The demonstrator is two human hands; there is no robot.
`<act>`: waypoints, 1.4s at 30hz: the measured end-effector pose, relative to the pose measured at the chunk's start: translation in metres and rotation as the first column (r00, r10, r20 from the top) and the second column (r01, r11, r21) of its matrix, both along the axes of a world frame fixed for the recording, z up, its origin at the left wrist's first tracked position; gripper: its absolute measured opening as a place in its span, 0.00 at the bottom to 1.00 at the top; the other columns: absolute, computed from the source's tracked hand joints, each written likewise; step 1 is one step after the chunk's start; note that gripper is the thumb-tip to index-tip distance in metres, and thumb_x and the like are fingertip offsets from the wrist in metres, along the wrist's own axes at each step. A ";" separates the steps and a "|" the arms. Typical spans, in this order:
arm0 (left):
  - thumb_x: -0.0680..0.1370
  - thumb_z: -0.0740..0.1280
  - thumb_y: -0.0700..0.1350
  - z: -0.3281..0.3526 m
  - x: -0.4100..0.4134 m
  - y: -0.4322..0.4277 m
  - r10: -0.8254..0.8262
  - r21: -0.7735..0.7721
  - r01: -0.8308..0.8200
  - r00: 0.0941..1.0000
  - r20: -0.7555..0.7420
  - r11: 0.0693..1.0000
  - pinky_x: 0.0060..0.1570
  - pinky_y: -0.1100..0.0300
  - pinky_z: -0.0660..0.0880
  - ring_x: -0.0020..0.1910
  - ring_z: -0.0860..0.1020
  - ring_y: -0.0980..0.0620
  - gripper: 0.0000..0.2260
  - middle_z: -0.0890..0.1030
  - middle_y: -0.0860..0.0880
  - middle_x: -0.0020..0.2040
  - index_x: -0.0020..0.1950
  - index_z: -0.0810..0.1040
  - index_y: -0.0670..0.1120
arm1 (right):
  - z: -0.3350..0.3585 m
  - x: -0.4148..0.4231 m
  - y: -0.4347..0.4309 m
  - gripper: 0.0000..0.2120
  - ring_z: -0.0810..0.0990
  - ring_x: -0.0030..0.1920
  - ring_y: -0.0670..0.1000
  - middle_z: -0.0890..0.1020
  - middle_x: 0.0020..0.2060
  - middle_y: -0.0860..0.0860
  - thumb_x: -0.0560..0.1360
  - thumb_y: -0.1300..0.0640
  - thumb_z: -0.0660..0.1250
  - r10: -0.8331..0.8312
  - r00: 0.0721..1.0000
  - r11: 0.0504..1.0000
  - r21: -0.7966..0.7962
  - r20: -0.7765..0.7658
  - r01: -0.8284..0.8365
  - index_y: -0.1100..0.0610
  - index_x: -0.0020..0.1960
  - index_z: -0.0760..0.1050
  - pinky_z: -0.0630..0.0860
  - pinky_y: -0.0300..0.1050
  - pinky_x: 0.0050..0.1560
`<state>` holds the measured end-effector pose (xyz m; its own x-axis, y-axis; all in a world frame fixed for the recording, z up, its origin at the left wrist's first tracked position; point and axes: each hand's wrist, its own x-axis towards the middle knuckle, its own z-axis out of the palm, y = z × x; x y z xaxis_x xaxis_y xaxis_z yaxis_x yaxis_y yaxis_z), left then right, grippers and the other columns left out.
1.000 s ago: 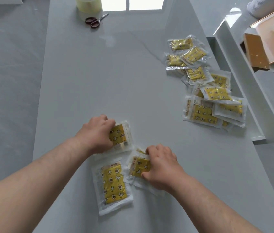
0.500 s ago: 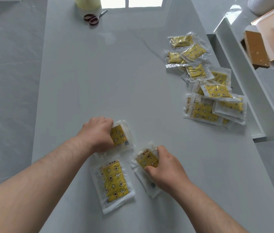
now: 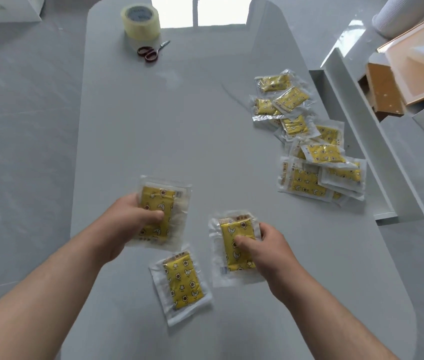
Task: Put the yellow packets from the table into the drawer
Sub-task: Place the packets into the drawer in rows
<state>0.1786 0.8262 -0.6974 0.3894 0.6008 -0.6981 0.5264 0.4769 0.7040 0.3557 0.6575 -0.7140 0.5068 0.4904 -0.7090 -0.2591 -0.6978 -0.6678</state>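
Observation:
My left hand [image 3: 132, 219] grips a yellow packet [image 3: 162, 203] in clear wrap, lifted above the grey table [image 3: 153, 120]. Over the table to its right, my right hand [image 3: 265, 248] holds a second yellow packet [image 3: 234, 237]. A third yellow packet [image 3: 183, 284] lies flat on the table between my forearms. Several more yellow packets form a loose pile [image 3: 307, 157] near the table's right edge. Beside that pile, the white open drawer [image 3: 356, 141] runs along the table's right side.
A roll of clear tape [image 3: 140, 22] and red-handled scissors [image 3: 151, 51] sit at the table's far end. Brown and white boxes [image 3: 387, 92] and a white cylinder [image 3: 398, 14] stand beyond the drawer at the right.
Both hands have lifted off the table, each raising the packet it was pressing on. The third packet stays flat on the table.

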 end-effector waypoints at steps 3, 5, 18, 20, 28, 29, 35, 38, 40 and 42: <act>0.76 0.64 0.32 0.033 -0.013 -0.005 0.128 -0.068 -0.125 0.991 0.043 0.990 0.42 0.51 0.77 0.42 0.82 0.43 0.07 0.84 0.41 0.43 0.51 0.78 0.40 | 0.039 -0.001 0.011 0.06 0.84 0.40 0.53 0.85 0.43 0.55 0.74 0.64 0.68 -0.054 0.998 0.997 0.051 -0.027 0.055 0.57 0.50 0.77 0.82 0.48 0.41; 0.75 0.62 0.31 0.057 -0.021 -0.010 0.181 -0.082 -0.176 0.982 0.060 0.981 0.40 0.52 0.78 0.40 0.82 0.44 0.09 0.84 0.40 0.43 0.50 0.78 0.40 | 0.068 -0.006 0.017 0.06 0.84 0.39 0.52 0.85 0.42 0.54 0.75 0.65 0.67 -0.075 0.996 0.994 0.076 -0.054 0.079 0.57 0.51 0.77 0.81 0.47 0.41; 0.75 0.63 0.32 0.261 -0.099 -0.029 0.301 -0.081 -0.290 0.918 0.258 0.953 0.29 0.57 0.79 0.34 0.84 0.46 0.05 0.85 0.42 0.38 0.49 0.78 0.36 | 0.288 -0.074 0.002 0.06 0.84 0.42 0.55 0.85 0.43 0.57 0.74 0.66 0.68 -0.155 0.987 0.953 0.258 -0.043 0.161 0.58 0.50 0.79 0.82 0.51 0.41; 0.76 0.63 0.32 0.291 -0.109 -0.036 0.295 -0.069 -0.288 0.914 0.278 0.955 0.32 0.57 0.80 0.34 0.84 0.46 0.06 0.84 0.41 0.40 0.49 0.78 0.38 | 0.321 -0.087 -0.010 0.05 0.84 0.41 0.55 0.85 0.42 0.56 0.75 0.65 0.67 -0.213 0.976 0.936 0.275 -0.048 0.218 0.58 0.49 0.78 0.82 0.52 0.42; 0.75 0.63 0.31 0.381 -0.129 -0.097 0.177 -0.111 -0.146 0.912 0.371 0.983 0.29 0.56 0.80 0.38 0.83 0.41 0.07 0.84 0.39 0.42 0.51 0.77 0.36 | 0.413 -0.131 -0.085 0.07 0.85 0.47 0.61 0.85 0.45 0.60 0.75 0.65 0.65 -0.372 0.925 0.888 0.263 -0.075 0.378 0.60 0.52 0.78 0.80 0.63 0.50; 0.75 0.63 0.31 0.389 -0.127 -0.106 0.163 -0.123 -0.124 0.907 0.389 0.985 0.30 0.55 0.80 0.40 0.83 0.40 0.08 0.83 0.37 0.45 0.52 0.77 0.35 | 0.422 -0.133 -0.096 0.07 0.85 0.46 0.61 0.86 0.44 0.60 0.75 0.66 0.65 -0.394 0.916 0.877 0.268 -0.076 0.399 0.60 0.52 0.78 0.81 0.63 0.49; 0.75 0.63 0.31 0.438 -0.100 -0.164 0.032 -0.111 0.022 0.886 0.462 0.994 0.29 0.55 0.80 0.36 0.83 0.41 0.07 0.82 0.35 0.45 0.51 0.77 0.34 | 0.475 -0.127 -0.177 0.05 0.83 0.42 0.59 0.83 0.38 0.58 0.75 0.66 0.64 -0.511 0.858 0.800 0.337 -0.049 0.496 0.60 0.47 0.77 0.81 0.58 0.48; 0.74 0.64 0.32 0.458 -0.083 -0.198 -0.033 -0.077 0.081 0.872 0.489 0.994 0.33 0.56 0.80 0.38 0.83 0.42 0.09 0.84 0.38 0.44 0.53 0.77 0.34 | 0.495 -0.121 -0.225 0.04 0.82 0.42 0.59 0.83 0.40 0.59 0.75 0.66 0.63 -0.542 0.838 0.769 0.370 -0.053 0.521 0.61 0.48 0.76 0.81 0.57 0.47; 0.74 0.64 0.32 0.469 -0.073 -0.224 -0.066 -0.074 0.120 0.858 0.509 0.990 0.34 0.55 0.80 0.38 0.84 0.41 0.09 0.84 0.38 0.44 0.54 0.77 0.35 | 0.505 -0.119 -0.256 0.04 0.82 0.43 0.60 0.83 0.41 0.60 0.75 0.66 0.64 -0.553 0.831 0.755 0.386 -0.059 0.530 0.62 0.48 0.76 0.81 0.59 0.49; 0.74 0.64 0.32 0.480 -0.060 -0.254 -0.105 -0.063 0.161 0.846 0.522 0.985 0.33 0.54 0.81 0.38 0.84 0.41 0.10 0.84 0.37 0.45 0.54 0.77 0.34 | 0.514 -0.114 -0.291 0.04 0.83 0.43 0.60 0.84 0.41 0.60 0.75 0.66 0.64 -0.560 0.826 0.741 0.413 -0.054 0.529 0.62 0.46 0.77 0.81 0.60 0.49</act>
